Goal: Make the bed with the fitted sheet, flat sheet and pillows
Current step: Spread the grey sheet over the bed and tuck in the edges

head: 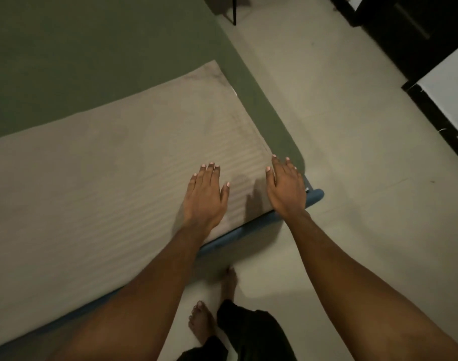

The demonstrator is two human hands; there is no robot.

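Observation:
A pale striped flat sheet (pixel 113 162) lies folded and spread over the near part of the bed. Under it a green fitted sheet (pixel 74 56) covers the mattress up to the rounded corner. My left hand (pixel 205 194) lies flat on the striped sheet near its right edge, fingers straight. My right hand (pixel 285 188) is flat at the sheet's right edge by the bed corner, fingers straight. No pillows are in view.
A blue bed frame (pixel 315 196) shows along the near edge and at the corner. Pale tiled floor (pixel 353 152) lies to the right. My bare feet (pixel 200 321) stand by the bed. Dark furniture (pixel 410 29) stands at the top right, and a thin black leg (pixel 234 11) at the top.

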